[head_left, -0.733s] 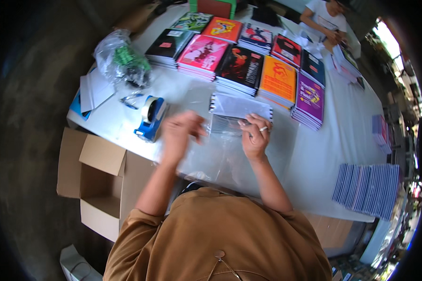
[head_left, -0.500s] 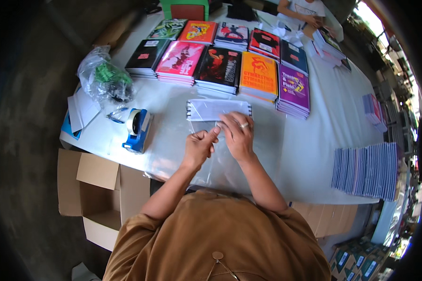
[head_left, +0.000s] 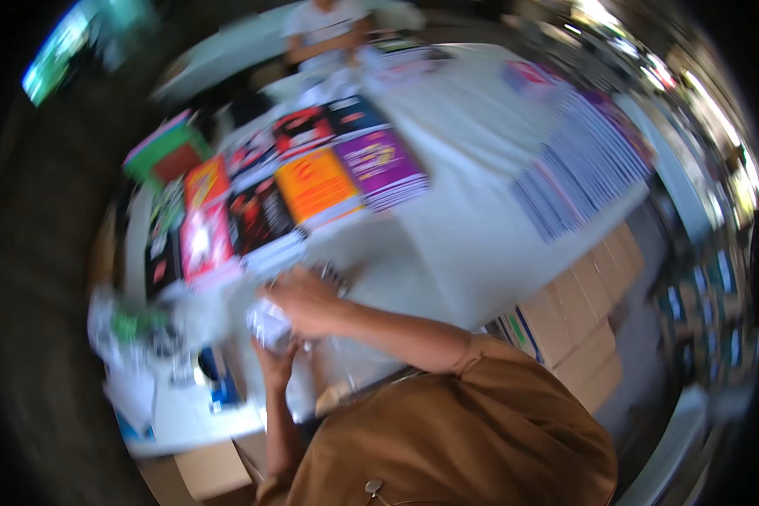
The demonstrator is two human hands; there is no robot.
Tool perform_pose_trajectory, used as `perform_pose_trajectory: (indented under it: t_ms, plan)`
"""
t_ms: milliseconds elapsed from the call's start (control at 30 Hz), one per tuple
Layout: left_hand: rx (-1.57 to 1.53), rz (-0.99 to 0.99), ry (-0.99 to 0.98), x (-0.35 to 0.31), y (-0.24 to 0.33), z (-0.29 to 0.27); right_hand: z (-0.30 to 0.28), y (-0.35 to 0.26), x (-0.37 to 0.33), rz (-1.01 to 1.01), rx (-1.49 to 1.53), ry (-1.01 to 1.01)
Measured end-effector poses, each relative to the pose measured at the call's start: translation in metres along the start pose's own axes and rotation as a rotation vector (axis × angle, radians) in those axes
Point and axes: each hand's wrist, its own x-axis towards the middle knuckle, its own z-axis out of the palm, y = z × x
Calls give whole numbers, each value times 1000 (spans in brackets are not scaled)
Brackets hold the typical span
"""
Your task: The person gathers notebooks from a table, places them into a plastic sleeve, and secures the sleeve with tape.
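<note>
A spiral notebook with white pages showing (head_left: pixel 267 327), in clear plastic, is between my two hands over the near part of the table. My right hand (head_left: pixel 305 302) reaches across its top with fingers bent over it; the black coil shows just past the knuckles. At the lower edge, my left hand (head_left: pixel 275 364) is closed on the wrapped notebook, thumb up. Motion smears the fingertips and the plastic. Beyond my hands lie rows of stacked notebooks, among them an orange stack (head_left: pixel 316 185) and a purple stack (head_left: pixel 381 167).
A blue tape dispenser (head_left: pixel 219 379) and a plastic bag with green contents (head_left: pixel 135 325) are at left. A long row of notebooks (head_left: pixel 578 173) stands at the right edge. Cardboard cartons (head_left: pixel 586 291) sit beside the table. Another person (head_left: pixel 325 34) is across it.
The view has swung to the right. My hands have gone from pinching at the notebook's near edge to holding it, now tilted, with the right arm across my front.
</note>
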Motion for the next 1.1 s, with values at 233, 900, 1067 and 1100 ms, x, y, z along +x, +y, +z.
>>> perform_pose_trajectory:
  t_ms: [233, 900, 1067, 1100]
  plan:
    - [368, 644, -545, 29, 177, 0, -93, 36, -140, -20, 31, 146]
    - [-204, 1552, -367, 160, 597, 409, -413, 234, -388, 381, -466, 940]
    - [-261, 1575, -376, 153, 585, 408, -400, 239, -382, 352, -580, 1065]
    - [-277, 1571, -333, 149, 583, 408, -396, 241, -381, 348, -568, 1057]
